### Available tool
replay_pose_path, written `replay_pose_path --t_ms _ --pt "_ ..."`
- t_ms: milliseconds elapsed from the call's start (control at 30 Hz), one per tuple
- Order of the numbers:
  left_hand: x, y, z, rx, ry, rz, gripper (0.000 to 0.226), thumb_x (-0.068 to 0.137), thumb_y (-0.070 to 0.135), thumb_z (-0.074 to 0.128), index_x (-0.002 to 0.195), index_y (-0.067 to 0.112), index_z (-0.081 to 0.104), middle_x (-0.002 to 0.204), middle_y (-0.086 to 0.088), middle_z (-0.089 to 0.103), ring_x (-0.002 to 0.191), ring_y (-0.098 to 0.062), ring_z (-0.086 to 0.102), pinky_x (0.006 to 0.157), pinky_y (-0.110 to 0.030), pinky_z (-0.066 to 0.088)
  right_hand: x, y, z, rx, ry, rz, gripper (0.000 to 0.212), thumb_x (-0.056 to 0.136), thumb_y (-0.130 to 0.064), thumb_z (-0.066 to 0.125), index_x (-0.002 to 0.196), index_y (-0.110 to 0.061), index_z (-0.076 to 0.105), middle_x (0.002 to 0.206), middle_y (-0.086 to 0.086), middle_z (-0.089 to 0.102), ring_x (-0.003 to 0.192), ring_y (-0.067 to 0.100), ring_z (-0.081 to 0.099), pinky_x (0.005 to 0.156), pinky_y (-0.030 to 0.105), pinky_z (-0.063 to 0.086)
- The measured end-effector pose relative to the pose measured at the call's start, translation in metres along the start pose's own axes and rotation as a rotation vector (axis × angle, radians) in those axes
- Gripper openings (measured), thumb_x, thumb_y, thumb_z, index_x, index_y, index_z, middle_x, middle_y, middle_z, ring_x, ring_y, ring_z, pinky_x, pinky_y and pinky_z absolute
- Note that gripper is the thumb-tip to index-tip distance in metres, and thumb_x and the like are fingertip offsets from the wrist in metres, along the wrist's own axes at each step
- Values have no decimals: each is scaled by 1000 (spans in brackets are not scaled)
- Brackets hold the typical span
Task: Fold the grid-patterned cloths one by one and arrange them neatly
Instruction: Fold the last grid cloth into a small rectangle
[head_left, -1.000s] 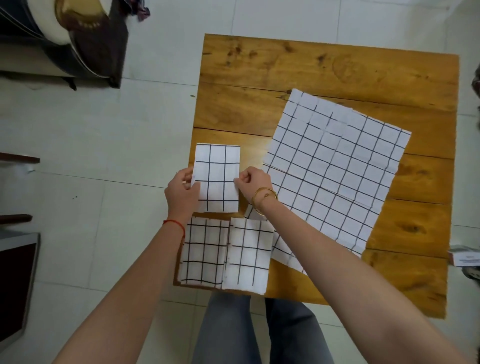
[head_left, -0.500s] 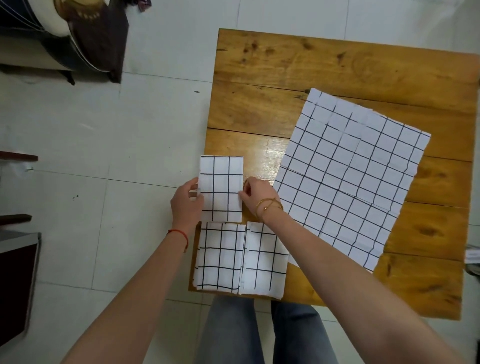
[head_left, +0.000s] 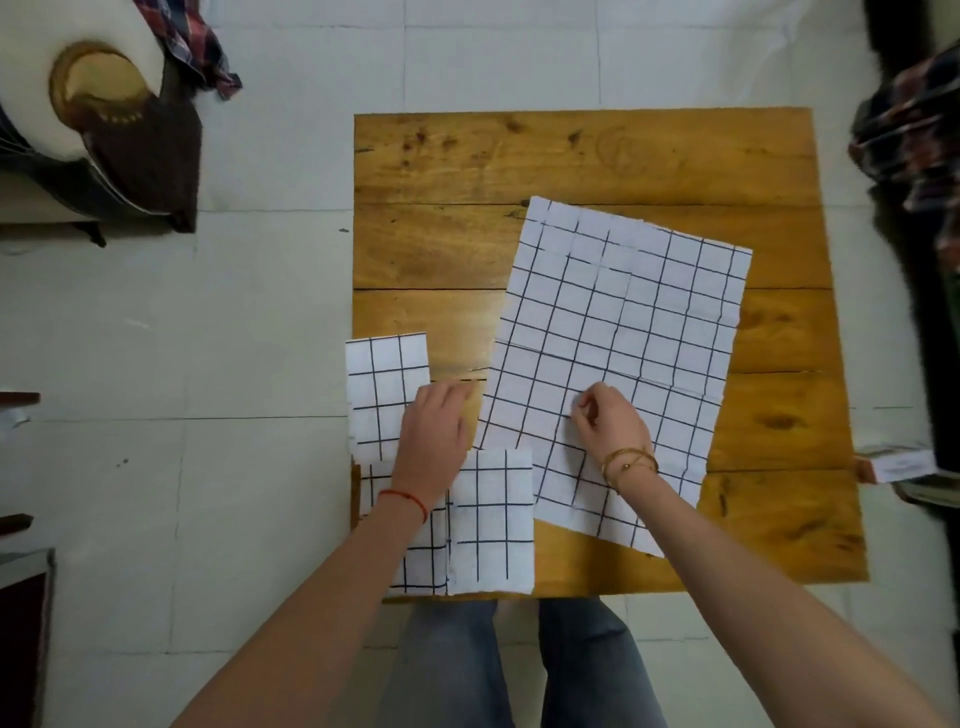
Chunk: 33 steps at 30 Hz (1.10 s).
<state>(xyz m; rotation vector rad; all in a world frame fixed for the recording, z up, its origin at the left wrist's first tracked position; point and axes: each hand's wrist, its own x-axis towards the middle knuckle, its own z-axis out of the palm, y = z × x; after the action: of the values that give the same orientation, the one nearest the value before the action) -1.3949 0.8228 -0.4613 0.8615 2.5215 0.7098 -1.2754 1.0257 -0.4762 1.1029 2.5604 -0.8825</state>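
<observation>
A large unfolded grid-patterned cloth (head_left: 618, 332) lies flat and slightly askew on the right half of the wooden table (head_left: 571, 156). Three folded grid cloths sit at the table's near left: one (head_left: 384, 384) at the left edge, and two side by side below it, the left one (head_left: 423, 566) under my forearm and the right one (head_left: 493, 519). My left hand (head_left: 434, 434) lies flat, fingers apart, on the right side of the upper folded cloth. My right hand (head_left: 610, 423) rests on the large cloth with its fingertips pinched on the fabric.
A small white box (head_left: 896, 465) sticks out at the table's right edge. Dark patterned fabric (head_left: 909, 130) hangs at the far right. A dark stand with a round white object (head_left: 104, 119) and plaid cloth stands on the tiled floor at the upper left. My legs are below the table's near edge.
The third folded cloth has been set down at the table's left edge. My right hand left it and moved right onto the large unfolded cloth. My left hand now lies flat on the folded cloth.
</observation>
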Motion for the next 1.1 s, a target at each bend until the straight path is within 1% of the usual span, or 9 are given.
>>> replay_pose_path --t_ms 167,267,367,500,667,800,900,1000,1100 --pt "-3 53 41 53 -133 137 46 85 1 50 129 15 56 122 1 57 111 -19 49 93 -37 45 -21 60 -16 -76 -95 -47 16 85 -23 63 97 -17 55 92 -2 51 90 20 51 76 34 47" --pt "-13 78 67 96 -186 170 46 86 3 52 129 18 55 126 2 55 116 -19 48 99 -34 41 -37 91 -21 -154 -180 -101 24 83 -27 66 100 -16 53 96 1 51 94 22 50 79 34 46" --pt "-28 100 91 139 -226 162 44 90 8 51 132 21 52 132 4 52 123 -15 44 104 -30 34 -55 119 -26 -196 -208 -130 30 80 -30 69 102 -16 54 100 2 54 96 20 50 81 31 45" --pt "-46 119 114 180 -260 111 44 93 10 51 135 21 50 137 4 49 129 -14 40 110 -32 31 -72 148 -27 -257 -266 -156 35 77 -36 71 100 -20 50 99 0 52 94 20 50 80 31 45" --pt "-64 128 132 219 -264 63 45 94 12 51 138 23 47 143 4 43 133 -14 35 114 -30 25 -79 161 -23 -304 -289 -206 42 74 -39 74 100 -19 47 100 2 49 94 21 45 84 33 42" --pt "-68 132 136 215 -245 29 46 92 19 56 138 23 47 145 3 42 135 -14 34 115 -32 23 -74 165 -25 -270 -271 -278 23 85 -29 65 95 -15 51 99 4 53 94 23 48 82 31 40" --pt "-68 138 134 234 -291 32 53 90 35 59 140 24 44 147 2 39 137 -16 32 116 -34 20 -68 166 -34 -224 -239 -263 7 89 -22 58 89 -17 53 96 4 57 93 23 51 81 32 42" --pt "-66 148 130 254 -318 31 66 83 50 62 141 26 40 148 1 36 137 -19 29 115 -38 20 -60 163 -55 -103 -171 -184 9 89 -21 58 83 -20 51 89 0 58 86 19 52 75 31 44" --pt "-60 164 125 266 -303 33 79 76 54 68 143 28 34 149 0 33 138 -21 27 114 -40 22 -52 157 -84 75 -145 -130 6 90 -17 58 85 -15 56 87 0 59 81 16 51 68 25 37"
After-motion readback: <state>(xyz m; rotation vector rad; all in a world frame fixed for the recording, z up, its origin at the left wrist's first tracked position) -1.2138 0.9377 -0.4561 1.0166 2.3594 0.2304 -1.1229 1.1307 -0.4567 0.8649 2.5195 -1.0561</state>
